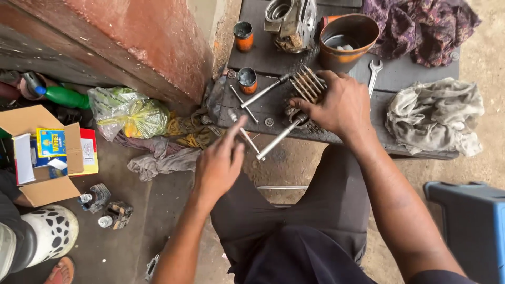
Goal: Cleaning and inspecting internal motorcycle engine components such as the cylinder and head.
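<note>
The right hand point(339, 105) lies palm down on the dark worktop point(415, 79), fingers curled over a small metal part point(295, 117) at its fingertips; whether it truly grips it I cannot tell. A finned metal piece point(307, 84) sits just beyond those fingers, and a long steel bolt point(276, 141) slants from under them toward the left hand point(220, 165). That hand hovers loosely open, index finger stretched, its tip at a thinner bolt point(243, 132) on the worktop's near edge. Past the right hand stands an orange bowl point(347, 39); a grey rag point(434, 115) lies to its right.
</note>
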